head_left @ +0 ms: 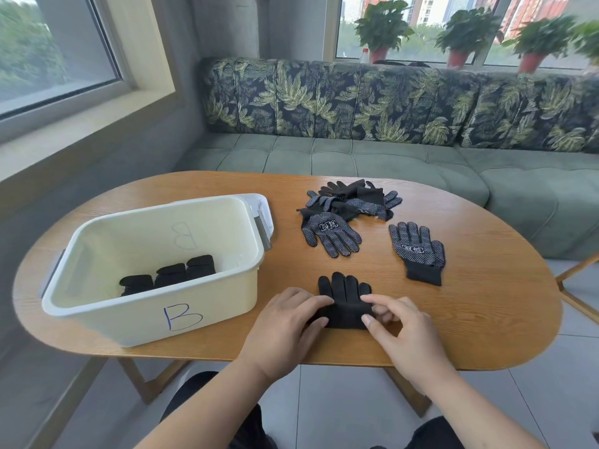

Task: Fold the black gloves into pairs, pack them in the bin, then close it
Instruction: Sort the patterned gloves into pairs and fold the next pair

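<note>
Cream plastic, the bin (pixel 129 325) stands open to the left of the left hand (pixel 285 322), with three folded bundles (pixel 168 275) in a row on its floor. Its lid (pixel 264 212) lies behind its far right corner. The left hand rests on the wooden table (pixel 486 319), its fingers curled over the left edge of a black glove (pixel 345 303). This glove lies flat between both hands, fingers pointing away; whether a second glove lies under it cannot be told. The right hand (pixel 398 328) pinches the cuff's right edge between thumb and forefinger.

Beyond the hands, a dotted glove (pixel 330 233) lies palm up. A heap (pixel 353 199) of more gloves sits farther off, and a second dotted glove (pixel 418 251) lies alone beyond the right hand.

The likely step is folding. The soft knit could slip from so light a pinch, so the fold may spring open or come out crooked. If only one glove is held, a bundle could go into the bin unpaired. The lid is well out of reach and easy to forget.
</note>
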